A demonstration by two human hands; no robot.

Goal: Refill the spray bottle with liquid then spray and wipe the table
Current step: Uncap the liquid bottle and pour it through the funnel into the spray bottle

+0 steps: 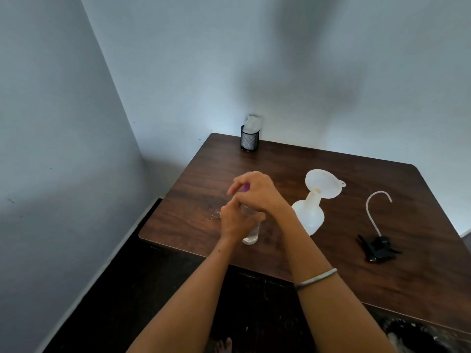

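Note:
A clear water bottle [251,235] with a purple cap [246,187] stands near the front left of the dark wooden table [331,256]. My left hand [235,220] is wrapped around its body. My right hand [257,192] is closed over the cap from above. To the right stands the white spray bottle [309,216] with a white funnel [323,183] seated in its neck. Its black trigger head [378,248] with a curved dip tube [373,212] lies on the table further right, apart from the bottle.
A black mesh cup [249,140] holding white tissue stands at the table's far left corner against the wall. A few water drops [212,215] glisten on the table left of the bottle. The dark floor drops away to the left and front.

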